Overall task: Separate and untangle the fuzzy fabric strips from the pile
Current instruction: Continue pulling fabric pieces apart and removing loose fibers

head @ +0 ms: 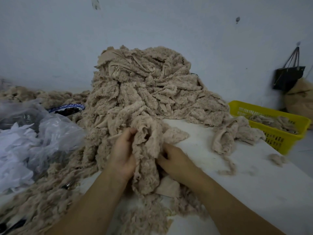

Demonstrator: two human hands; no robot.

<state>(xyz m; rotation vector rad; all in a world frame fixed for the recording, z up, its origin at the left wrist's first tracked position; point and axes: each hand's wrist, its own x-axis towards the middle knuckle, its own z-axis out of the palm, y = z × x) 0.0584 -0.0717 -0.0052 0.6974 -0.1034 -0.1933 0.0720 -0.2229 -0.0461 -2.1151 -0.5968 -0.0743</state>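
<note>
Pile: a big heap of fuzzy tan strips (144,85) is stacked on the white table (254,184), against the wall.
Strip: one fuzzy strip (145,150) is held at the front of the heap, between both hands.
Left hand (122,155): the fingers are curled round the strip's top edge.
Right hand (176,160): the strip's lower side is gripped; the fingertips are hidden in fluff.
Left side: clear plastic bags (42,133) are piled just beside the heap, and a blue-and-white bowl (67,108) is half hidden behind them.
Right side: a yellow basket (277,133) with more strips is set at the table edge, near a small loose clump (225,138).
</note>
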